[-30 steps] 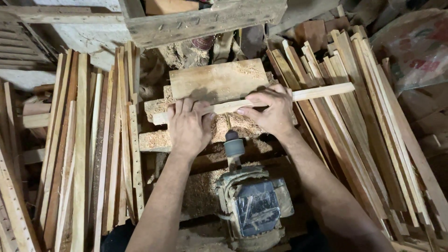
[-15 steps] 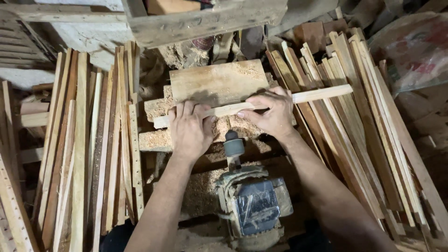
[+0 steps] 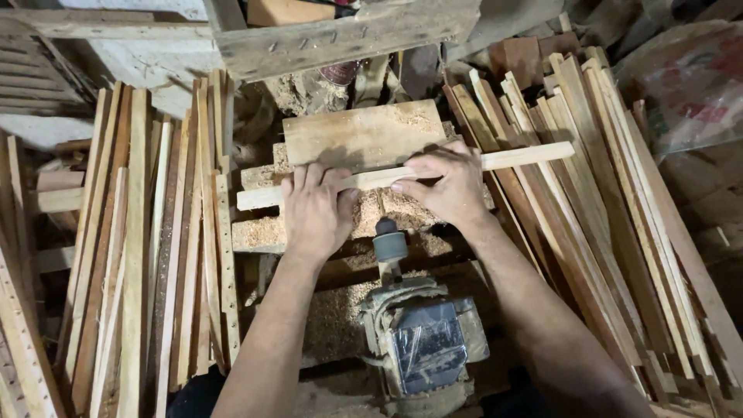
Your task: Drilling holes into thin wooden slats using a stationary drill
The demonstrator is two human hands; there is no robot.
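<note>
A long pale wooden strip [image 3: 518, 159] lies crosswise over a sawdust-covered wooden rest [image 3: 263, 232], just in front of a flat board [image 3: 360, 131]. My left hand [image 3: 313, 213] presses down on the strip's left part, fingers flat over it. My right hand [image 3: 445, 186] grips the strip right of centre, fingers curled over its top. Between my wrists a small grey chuck [image 3: 389, 246] on a motor shaft points at the strip. The motor [image 3: 424, 344] sits below it, grey and dusty.
Stacks of wooden slats lean on both sides: a pile at the left [image 3: 147, 232] and a larger one at the right [image 3: 611, 217]. A heavy wooden beam [image 3: 348, 35] crosses the top. Sawdust [image 3: 333, 310] covers the bench around the motor.
The strip has slid a little to the left under my hands, its right end now nearer the centre. Both hands stay pressed on it.
</note>
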